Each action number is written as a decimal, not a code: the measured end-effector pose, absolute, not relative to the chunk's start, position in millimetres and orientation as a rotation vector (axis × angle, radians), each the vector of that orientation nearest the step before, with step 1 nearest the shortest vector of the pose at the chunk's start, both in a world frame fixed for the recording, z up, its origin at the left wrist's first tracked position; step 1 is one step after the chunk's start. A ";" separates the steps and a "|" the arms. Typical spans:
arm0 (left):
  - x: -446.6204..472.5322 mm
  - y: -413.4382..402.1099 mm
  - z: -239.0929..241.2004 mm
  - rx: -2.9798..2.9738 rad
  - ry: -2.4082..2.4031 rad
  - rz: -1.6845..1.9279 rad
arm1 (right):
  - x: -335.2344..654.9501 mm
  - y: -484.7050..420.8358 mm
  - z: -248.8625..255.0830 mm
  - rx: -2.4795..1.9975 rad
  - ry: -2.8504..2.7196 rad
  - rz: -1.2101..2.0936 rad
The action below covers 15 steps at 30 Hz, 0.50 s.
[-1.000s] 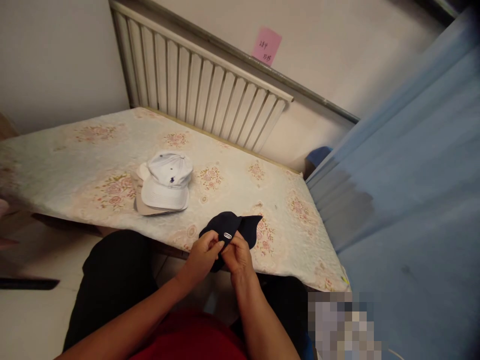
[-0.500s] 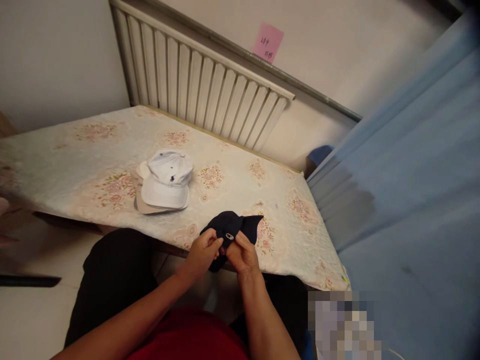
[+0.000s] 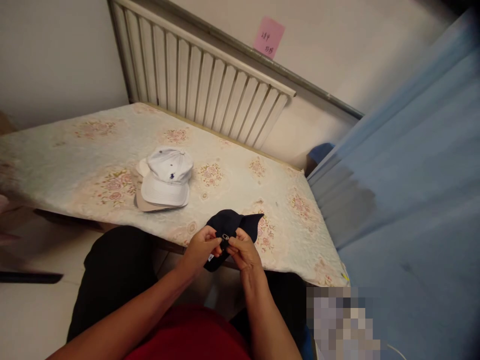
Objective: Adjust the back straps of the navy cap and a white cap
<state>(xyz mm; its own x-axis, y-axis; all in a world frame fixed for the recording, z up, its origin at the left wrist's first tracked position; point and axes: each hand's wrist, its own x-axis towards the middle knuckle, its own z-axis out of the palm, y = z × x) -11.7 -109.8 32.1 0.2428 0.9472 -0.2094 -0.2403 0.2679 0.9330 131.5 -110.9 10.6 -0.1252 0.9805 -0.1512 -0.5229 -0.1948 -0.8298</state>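
A dark navy fabric baseball cap point(image 3: 230, 231) is held at the near edge of the floral quilted table cover point(image 3: 75, 150), partly over the edge and above the lap. The left hand point(image 3: 202, 248) and the right hand point(image 3: 243, 251) are both closed in narrow pinches on the cap's back strap, with the small metal buckle point(image 3: 225, 236) between the fingertips. Compared with a second ago, the hands have been drawn slightly nearer and lower, the buckle has been turned so that less of its bright face shows, and a small white label now shows under the left hand's fingers. The strap thus appears to be under adjustment rather than released. Farther off and to the left, a white cotton cap point(image 3: 166, 176) is stacked on a beige cap point(image 3: 144, 202), unchanged. A pink sticky note point(image 3: 268, 37) is stuck to the far wall above the white ribbed radiator point(image 3: 195, 82).
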 end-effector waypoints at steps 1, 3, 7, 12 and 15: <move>-11.8 -109.4 31.8 0.914 0.954 0.993 | 133.2 -111.4 10.6 -0.869 -0.743 1.615; -12.0 -108.6 30.0 0.883 0.937 0.995 | 135.1 -112.3 10.4 -0.871 -0.738 1.623; -12.5 -108.7 25.2 0.835 0.898 1.006 | 131.9 -113.9 8.1 -0.849 -0.640 1.622; -12.8 -110.7 27.3 0.800 0.882 1.003 | 123.4 -117.6 4.9 -0.814 -0.628 1.602; -12.5 -111.2 29.6 0.785 0.873 1.005 | 121.3 -120.0 5.3 -0.745 -0.656 1.651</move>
<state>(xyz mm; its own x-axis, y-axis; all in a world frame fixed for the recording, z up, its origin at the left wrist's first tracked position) -12.5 -111.2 29.6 0.2768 0.9299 -0.2424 -0.3705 0.3360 0.8659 121.3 -120.0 5.3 -0.1468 0.9809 -0.1276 -0.6255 -0.1920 -0.7562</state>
